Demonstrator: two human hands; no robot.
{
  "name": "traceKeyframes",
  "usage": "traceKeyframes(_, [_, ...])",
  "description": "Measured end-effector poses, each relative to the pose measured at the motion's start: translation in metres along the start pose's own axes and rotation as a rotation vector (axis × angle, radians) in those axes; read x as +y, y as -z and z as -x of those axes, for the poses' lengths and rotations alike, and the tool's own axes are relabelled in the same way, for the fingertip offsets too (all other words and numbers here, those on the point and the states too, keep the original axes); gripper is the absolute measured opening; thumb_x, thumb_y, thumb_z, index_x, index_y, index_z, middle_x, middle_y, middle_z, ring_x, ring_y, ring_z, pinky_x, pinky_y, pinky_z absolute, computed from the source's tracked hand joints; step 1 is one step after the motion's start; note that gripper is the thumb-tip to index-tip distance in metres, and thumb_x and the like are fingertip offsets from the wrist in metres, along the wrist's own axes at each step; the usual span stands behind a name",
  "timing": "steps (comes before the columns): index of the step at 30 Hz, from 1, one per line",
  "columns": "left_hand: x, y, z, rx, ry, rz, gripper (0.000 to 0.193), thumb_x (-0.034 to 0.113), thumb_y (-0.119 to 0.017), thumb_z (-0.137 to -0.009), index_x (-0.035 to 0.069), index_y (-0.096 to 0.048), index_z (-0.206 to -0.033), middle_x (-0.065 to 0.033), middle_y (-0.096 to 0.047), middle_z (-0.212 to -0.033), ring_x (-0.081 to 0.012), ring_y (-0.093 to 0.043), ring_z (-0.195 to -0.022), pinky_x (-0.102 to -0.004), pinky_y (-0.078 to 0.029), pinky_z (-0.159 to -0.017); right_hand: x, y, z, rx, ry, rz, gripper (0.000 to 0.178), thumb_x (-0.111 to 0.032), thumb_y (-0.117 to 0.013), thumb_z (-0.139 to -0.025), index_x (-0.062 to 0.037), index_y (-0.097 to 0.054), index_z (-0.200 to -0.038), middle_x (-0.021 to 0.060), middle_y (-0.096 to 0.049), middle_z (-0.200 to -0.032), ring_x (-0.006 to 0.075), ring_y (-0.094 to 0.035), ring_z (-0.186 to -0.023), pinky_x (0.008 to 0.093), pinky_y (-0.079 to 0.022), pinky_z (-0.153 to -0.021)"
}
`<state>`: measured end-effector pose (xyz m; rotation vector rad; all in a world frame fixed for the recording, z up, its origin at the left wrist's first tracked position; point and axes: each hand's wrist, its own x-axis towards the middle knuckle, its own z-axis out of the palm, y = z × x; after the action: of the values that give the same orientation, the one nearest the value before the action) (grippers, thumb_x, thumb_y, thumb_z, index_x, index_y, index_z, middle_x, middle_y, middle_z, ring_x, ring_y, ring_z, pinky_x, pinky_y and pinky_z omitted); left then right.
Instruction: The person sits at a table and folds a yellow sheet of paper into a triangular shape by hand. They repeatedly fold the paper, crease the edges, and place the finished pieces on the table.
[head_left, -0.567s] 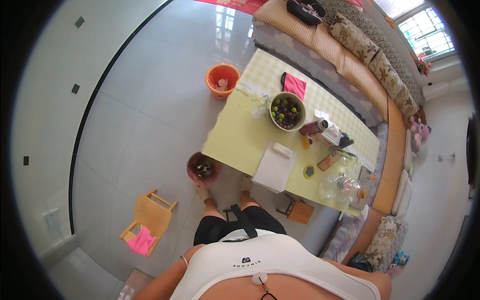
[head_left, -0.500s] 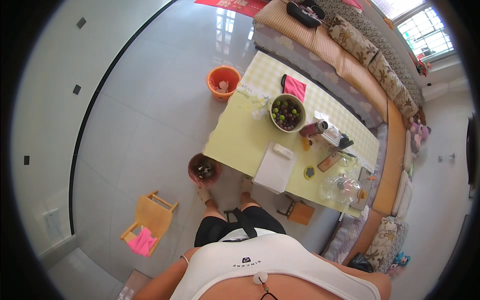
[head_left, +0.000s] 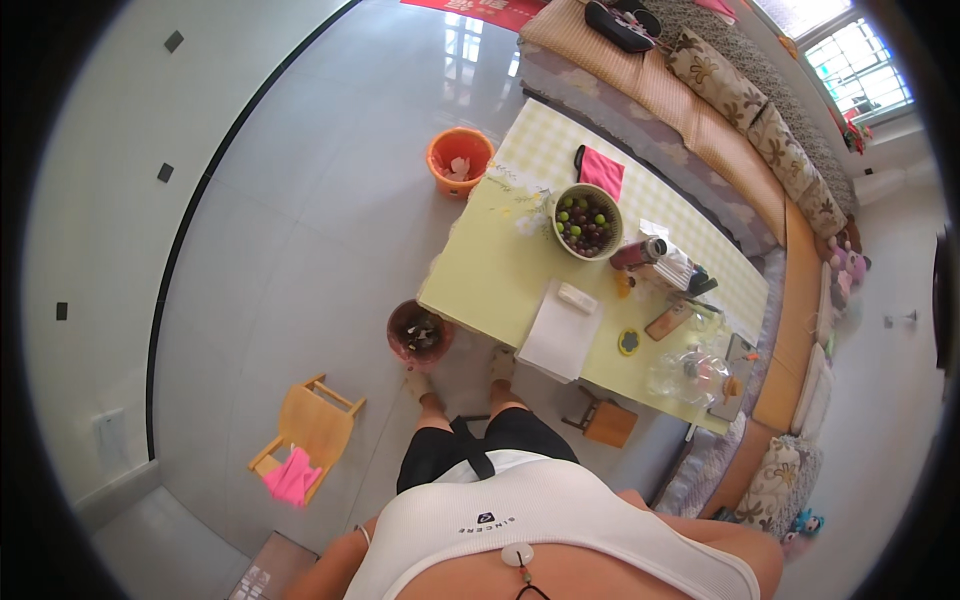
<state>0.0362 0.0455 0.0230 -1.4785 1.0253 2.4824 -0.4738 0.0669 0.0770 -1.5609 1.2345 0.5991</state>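
Note:
Neither of my hands shows; my upper arms run down beside my body and leave the view at the lower edge. In front of me stands a table (head_left: 480, 265) with a yellow-green cover. On it, a bowl (head_left: 556, 240) holds red and green grapes (head_left: 588, 222). Near the table's front edge lies a stack of white paper (head_left: 556, 335) with a small white box (head_left: 577, 297) on top. To the right are a dark red thermos (head_left: 632, 255), a phone (head_left: 668, 321), a yellow-rimmed coaster (head_left: 628, 341) and a large clear plastic bottle (head_left: 690, 376).
An orange bin (head_left: 460, 145) stands left of the table, a lined bin (head_left: 420, 335) by my feet. A wooden chair (head_left: 318, 425) with a pink cloth (head_left: 292, 478) is at left, a stool (head_left: 608, 424) at the table's front. A sofa (head_left: 650, 95) runs along the far and right sides.
The whole scene has shifted slightly to the right and a little upward in the view. The things on the table keep their places relative to each other.

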Motion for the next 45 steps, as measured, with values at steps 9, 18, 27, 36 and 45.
traceKeyframes(9, [-0.015,-0.018,0.027,-0.055,0.104,0.075,0.034,0.026,-0.062,-0.093,0.010,-0.068,-0.122,-0.0155,-0.067,-0.122,-0.0286,-0.063,-0.111,-0.0369,-0.049,-0.095,-0.024,0.090,-0.048,-0.030,0.315,0.136,0.024,-0.029,-0.061,-0.080,-0.0050,-0.066,-0.081,0.0201,-0.068,-0.082,0.0415,-0.067,-0.077,0.0502,-0.053,-0.065])
traceKeyframes(18, [-0.048,-0.016,-0.012,-0.175,0.307,-0.132,0.036,0.028,-0.063,-0.092,0.010,-0.068,-0.122,-0.0177,-0.066,-0.123,-0.0308,-0.062,-0.114,-0.0380,-0.050,-0.095,0.000,0.097,-0.103,-0.226,0.497,-0.116,0.031,-0.033,-0.071,-0.073,-0.0030,-0.065,-0.076,0.0232,-0.067,-0.080,0.0459,-0.064,-0.074,0.0499,-0.052,-0.064])
traceKeyframes(27, [-0.134,-0.039,-0.167,0.157,-0.022,-0.724,0.027,0.021,-0.062,-0.092,0.006,-0.069,-0.114,-0.0162,-0.070,-0.111,-0.0321,-0.064,-0.106,-0.0425,-0.052,-0.092,0.045,0.114,-0.193,-0.216,0.046,-0.446,0.022,-0.023,-0.062,-0.088,-0.0028,-0.068,-0.093,0.0198,-0.069,-0.092,0.0385,-0.067,-0.088,0.0473,-0.053,-0.080])
traceKeyframes(36, [-0.047,-0.045,-0.068,-0.141,0.079,0.170,0.022,0.015,-0.069,-0.090,0.004,-0.073,-0.108,-0.0075,-0.073,-0.098,-0.0137,-0.063,-0.083,-0.0325,-0.053,-0.077,0.180,0.098,-0.308,0.562,-0.080,0.160,0.060,-0.008,-0.066,-0.082,-0.0024,-0.046,-0.139,0.0218,-0.051,-0.139,0.0388,-0.049,-0.126,0.0474,-0.041,-0.105])
traceKeyframes(45, [-0.153,0.014,-0.194,-0.333,0.373,-0.661,0.048,0.046,-0.053,-0.093,0.004,-0.075,-0.099,-0.0222,-0.072,-0.104,-0.0391,-0.068,-0.099,-0.0468,-0.052,-0.090,0.263,0.068,-0.372,0.725,-0.243,0.271,0.069,-0.019,-0.061,-0.093,-0.0009,-0.032,-0.153,0.0224,-0.027,-0.161,0.0389,-0.028,-0.148,0.0478,-0.026,-0.118])
